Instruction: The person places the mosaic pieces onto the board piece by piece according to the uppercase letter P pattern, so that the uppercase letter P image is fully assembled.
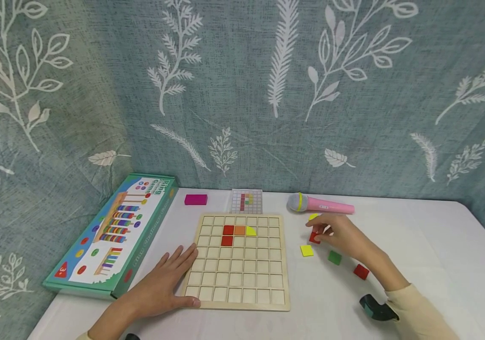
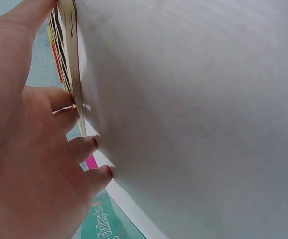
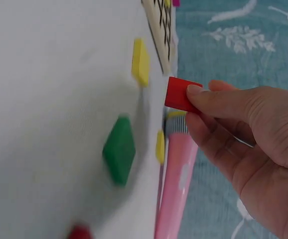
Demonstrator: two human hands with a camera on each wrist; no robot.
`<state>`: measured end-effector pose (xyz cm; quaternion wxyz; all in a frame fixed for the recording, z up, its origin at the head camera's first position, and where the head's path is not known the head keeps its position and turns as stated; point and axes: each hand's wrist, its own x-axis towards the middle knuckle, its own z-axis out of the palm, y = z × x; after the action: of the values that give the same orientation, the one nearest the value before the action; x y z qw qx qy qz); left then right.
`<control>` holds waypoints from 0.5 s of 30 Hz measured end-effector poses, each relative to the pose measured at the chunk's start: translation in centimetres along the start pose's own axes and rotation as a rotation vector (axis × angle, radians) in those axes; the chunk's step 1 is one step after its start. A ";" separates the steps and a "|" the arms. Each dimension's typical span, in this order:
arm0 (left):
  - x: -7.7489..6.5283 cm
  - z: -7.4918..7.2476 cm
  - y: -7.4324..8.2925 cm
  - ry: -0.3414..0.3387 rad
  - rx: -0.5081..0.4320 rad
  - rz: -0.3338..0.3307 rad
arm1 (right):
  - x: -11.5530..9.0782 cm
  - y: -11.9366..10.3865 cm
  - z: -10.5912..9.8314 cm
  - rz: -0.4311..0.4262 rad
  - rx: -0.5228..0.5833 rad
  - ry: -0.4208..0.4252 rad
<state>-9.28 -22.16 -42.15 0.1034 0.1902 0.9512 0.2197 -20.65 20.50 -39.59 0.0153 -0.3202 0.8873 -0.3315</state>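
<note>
My right hand [image 1: 342,236] pinches a red square tile [image 3: 180,93] between thumb and fingers, above the table right of the board. Around it lie a yellow square tile [image 1: 307,250], a green tile [image 1: 334,257], another red tile [image 1: 361,271] and a second yellow piece [image 1: 313,216], partly hidden by the hand. With fingers spread, my left hand [image 1: 163,283] rests at the left edge of the wooden grid board [image 1: 242,310], thumb on its lower left corner. In the board's upper rows sit two red tiles [image 1: 227,235], an orange tile [image 1: 240,230] and a yellow rounded piece [image 1: 251,231].
Behind the board lies a small pattern card [image 1: 257,208] showing a coloured grid, with a magenta block [image 1: 196,199] to its left. A pink toy microphone [image 1: 329,206] lies at the back right. A green game box [image 1: 116,236] takes up the table's left side.
</note>
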 end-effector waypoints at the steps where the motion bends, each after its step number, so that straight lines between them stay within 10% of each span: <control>1: 0.0 0.0 0.0 -0.001 -0.001 -0.001 | 0.3 -0.2 0.2 -0.013 0.005 -0.003; 15: 0.0 -0.1 0.2 -0.016 -0.016 -0.024 | 3.6 -3.5 3.7 -0.100 0.064 -0.065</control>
<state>-9.24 -22.05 -41.99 0.1153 0.1797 0.9508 0.2246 -20.67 14.23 -39.69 0.0376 -0.3740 0.8582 -0.3495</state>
